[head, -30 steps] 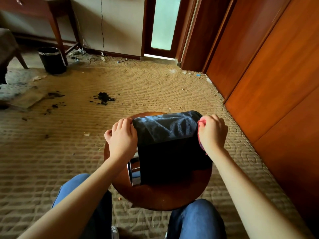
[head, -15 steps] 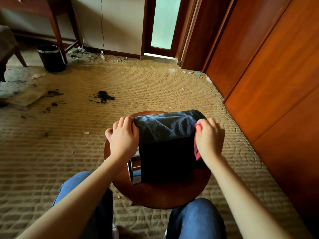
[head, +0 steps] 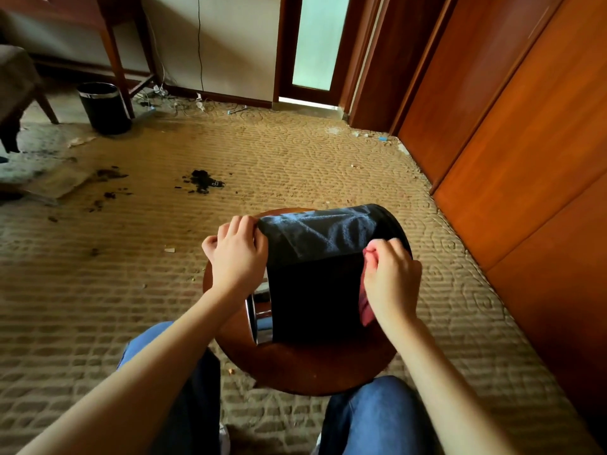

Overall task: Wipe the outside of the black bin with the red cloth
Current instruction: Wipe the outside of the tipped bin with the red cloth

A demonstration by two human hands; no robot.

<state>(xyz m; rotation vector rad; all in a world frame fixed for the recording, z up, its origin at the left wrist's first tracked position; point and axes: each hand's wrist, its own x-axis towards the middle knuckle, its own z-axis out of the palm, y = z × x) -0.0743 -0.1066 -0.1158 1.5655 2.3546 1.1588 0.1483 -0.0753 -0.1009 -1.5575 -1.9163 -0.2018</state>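
Room: patterned tan carpet [head: 295, 159] underfoot, wooden wall panels [head: 525, 142] along my right, and a door [head: 315, 44] with a frosted pane at the far end. Dark debris [head: 202, 183] lies scattered on the carpet ahead and to the left, with lighter scraps near the panels. A second bin [head: 105, 108] stands upright at far left, beside a desk leg [head: 115, 50].

Work surface: a round wooden stool [head: 312, 369] directly in front of my knees [head: 377, 415], which are in blue jeans.

Task item: the bin [head: 312, 290] lies on its side on the stool, its chrome rim [head: 259, 320] and open mouth facing my left and its base end facing my right. Its upper surface catches the light and shows greyish streaks; the near side is in shadow.

Left hand [head: 238, 257]: placed at the mouth end, fingers curled over the top edge of the bin and gripping it. The thumb is spread to the outside.

Right hand [head: 391, 284]: placed at the base end, fingers bunched and pinching the cloth [head: 364, 307]. The cloth is red and shows between my fingertips and along the inner side of my palm, lying against the bin's side near its base. Most of the cloth is hidden under the hand.

Both forearms reach forward over my knees.
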